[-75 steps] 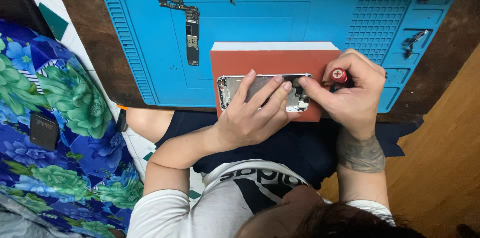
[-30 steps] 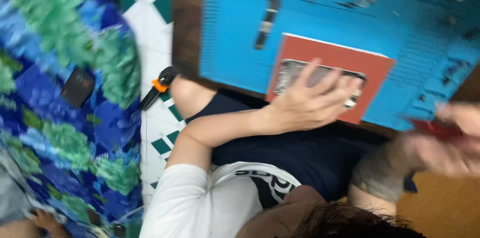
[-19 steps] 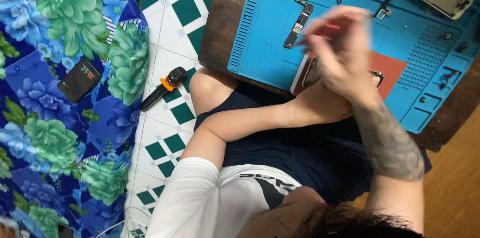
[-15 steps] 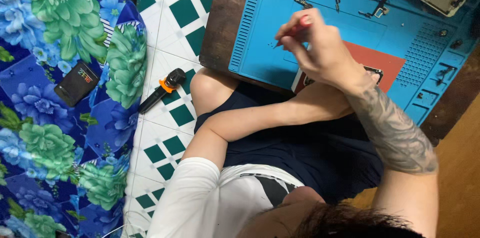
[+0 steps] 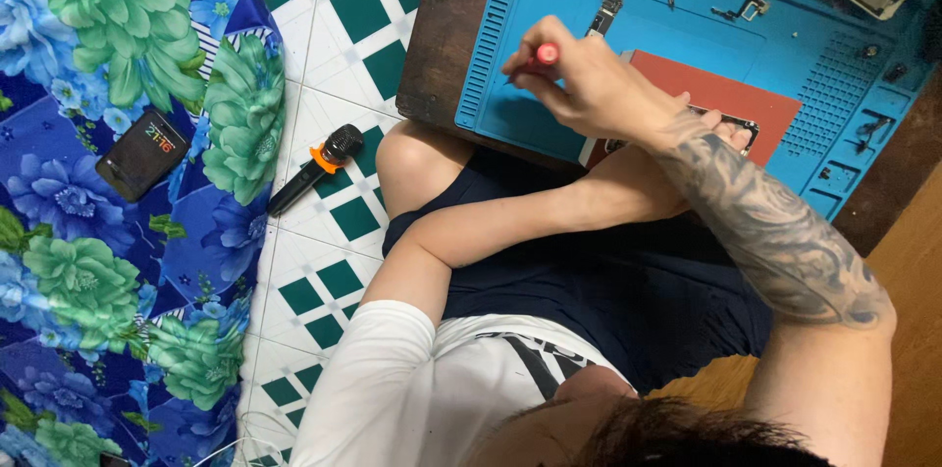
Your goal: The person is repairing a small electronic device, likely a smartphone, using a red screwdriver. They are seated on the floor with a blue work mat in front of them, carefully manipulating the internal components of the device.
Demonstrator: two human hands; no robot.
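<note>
Our right hand (image 5: 589, 84) closed around a red-capped screwdriver (image 5: 538, 59) over the blue silicone repair mat (image 5: 510, 84), while our largely hidden left hand (image 5: 731, 133), grip unclear, steadied the opened phone (image 5: 731, 121) on its red pad (image 5: 726, 94).

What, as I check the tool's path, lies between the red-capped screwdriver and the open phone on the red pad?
No loose thing shows. The right hand holds the red-capped screwdriver over the blue rubber mat; the left hand covers the open phone.
</note>
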